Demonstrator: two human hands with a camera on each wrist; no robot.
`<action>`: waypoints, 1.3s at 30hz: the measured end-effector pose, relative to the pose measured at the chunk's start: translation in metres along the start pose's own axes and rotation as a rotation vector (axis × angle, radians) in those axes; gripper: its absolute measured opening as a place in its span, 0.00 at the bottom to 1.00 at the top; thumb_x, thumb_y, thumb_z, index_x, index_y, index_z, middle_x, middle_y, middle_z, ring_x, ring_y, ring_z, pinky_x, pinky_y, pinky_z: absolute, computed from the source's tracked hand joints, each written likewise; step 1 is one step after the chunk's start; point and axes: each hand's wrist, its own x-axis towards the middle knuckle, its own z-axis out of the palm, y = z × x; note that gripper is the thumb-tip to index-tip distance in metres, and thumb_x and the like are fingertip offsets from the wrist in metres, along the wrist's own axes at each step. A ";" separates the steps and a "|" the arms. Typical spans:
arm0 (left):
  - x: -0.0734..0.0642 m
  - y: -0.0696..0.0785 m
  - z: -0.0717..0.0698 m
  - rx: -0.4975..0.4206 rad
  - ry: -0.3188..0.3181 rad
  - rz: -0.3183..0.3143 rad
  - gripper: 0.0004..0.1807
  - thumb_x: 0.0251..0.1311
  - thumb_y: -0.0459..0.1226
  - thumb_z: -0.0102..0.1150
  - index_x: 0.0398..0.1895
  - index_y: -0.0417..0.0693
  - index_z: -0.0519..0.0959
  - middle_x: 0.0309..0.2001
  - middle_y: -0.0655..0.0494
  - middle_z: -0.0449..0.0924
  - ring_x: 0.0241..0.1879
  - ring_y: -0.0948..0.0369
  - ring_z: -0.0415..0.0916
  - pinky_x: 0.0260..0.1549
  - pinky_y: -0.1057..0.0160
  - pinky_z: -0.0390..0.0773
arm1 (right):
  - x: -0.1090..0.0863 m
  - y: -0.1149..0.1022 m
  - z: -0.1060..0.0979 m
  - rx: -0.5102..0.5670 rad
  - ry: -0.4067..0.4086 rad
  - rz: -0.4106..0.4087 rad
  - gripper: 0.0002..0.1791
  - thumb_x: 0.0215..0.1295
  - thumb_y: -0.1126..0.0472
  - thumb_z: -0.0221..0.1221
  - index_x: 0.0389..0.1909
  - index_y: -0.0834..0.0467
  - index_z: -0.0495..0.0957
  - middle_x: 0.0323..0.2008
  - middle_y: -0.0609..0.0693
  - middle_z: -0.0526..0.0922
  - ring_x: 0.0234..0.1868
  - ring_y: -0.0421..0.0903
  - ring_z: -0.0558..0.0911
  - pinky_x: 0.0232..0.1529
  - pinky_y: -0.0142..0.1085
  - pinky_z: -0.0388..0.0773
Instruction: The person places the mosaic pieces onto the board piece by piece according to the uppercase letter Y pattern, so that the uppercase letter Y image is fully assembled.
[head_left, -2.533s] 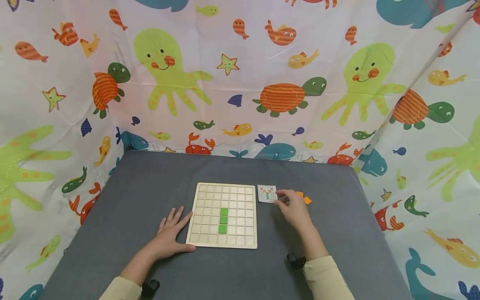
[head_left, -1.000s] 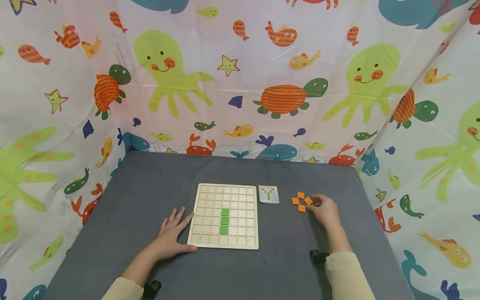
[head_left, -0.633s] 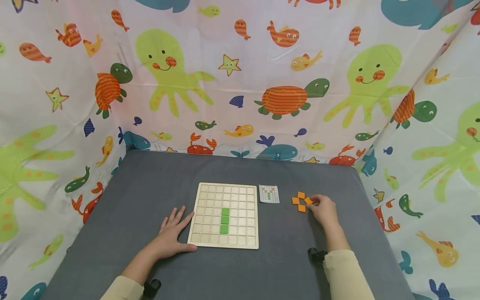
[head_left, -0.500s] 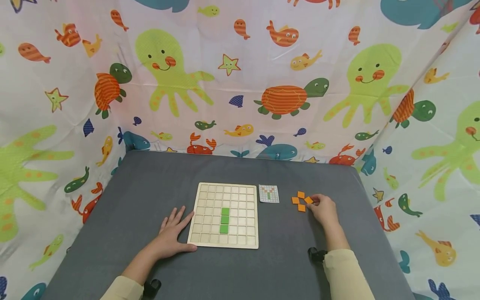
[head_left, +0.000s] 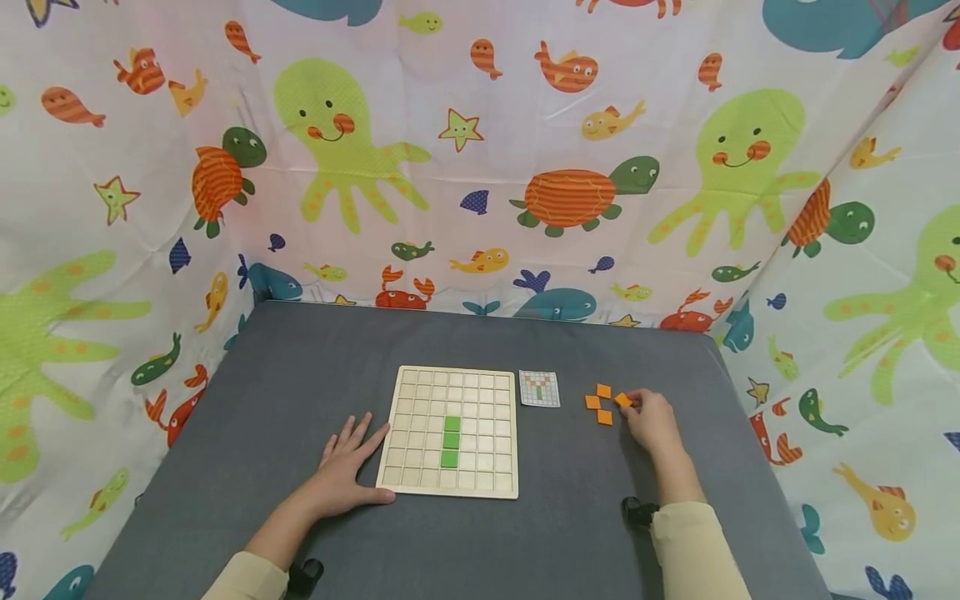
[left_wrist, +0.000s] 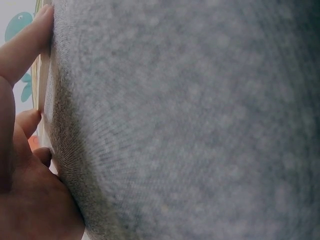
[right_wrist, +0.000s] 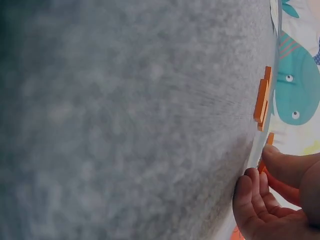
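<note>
A square wooden grid board (head_left: 488, 460) lies on the grey table, with three green square tiles (head_left: 451, 442) in one column of its cells. My left hand (head_left: 339, 473) rests at the board's left side, fingers spread, thumb by the near left corner. In the left wrist view, fingertips touch the board's edge (left_wrist: 44, 82). My right hand (head_left: 651, 422) pinches an orange square tile (head_left: 623, 400) between thumb and fingers; in the right wrist view this tile (right_wrist: 270, 140) is tilted up. Beside it lie three loose orange tiles (head_left: 592, 402).
A small printed pattern card (head_left: 539, 389) lies just right of the board, between it and the orange tiles. The grey tablecloth (head_left: 555, 533) covers the table. A curtain with sea animals (head_left: 480, 167) hangs behind and at both sides.
My right hand has moved right from near the card to the orange tiles. The tile it pinches has now shifted slightly right and tilted. My left hand stays at the board.
</note>
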 end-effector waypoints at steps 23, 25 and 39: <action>0.001 -0.002 0.002 -0.002 0.001 0.005 0.65 0.41 0.68 0.73 0.81 0.56 0.54 0.82 0.42 0.39 0.80 0.37 0.29 0.71 0.28 0.36 | -0.026 -0.051 -0.009 0.004 0.037 -0.285 0.16 0.69 0.64 0.63 0.55 0.65 0.80 0.48 0.63 0.78 0.45 0.57 0.79 0.49 0.53 0.79; 0.000 -0.002 0.001 -0.001 0.004 0.003 0.65 0.41 0.68 0.73 0.81 0.56 0.54 0.82 0.42 0.39 0.80 0.38 0.29 0.71 0.29 0.36 | -0.027 -0.057 -0.007 0.008 0.033 -0.290 0.16 0.68 0.65 0.64 0.55 0.65 0.80 0.48 0.63 0.78 0.45 0.56 0.80 0.48 0.52 0.80; 0.000 0.000 0.000 0.003 -0.007 -0.016 0.65 0.41 0.68 0.73 0.81 0.57 0.54 0.82 0.43 0.39 0.80 0.38 0.28 0.71 0.29 0.35 | -0.037 -0.088 0.011 0.010 -0.029 -0.309 0.17 0.67 0.63 0.66 0.55 0.61 0.82 0.49 0.57 0.78 0.43 0.52 0.78 0.46 0.47 0.80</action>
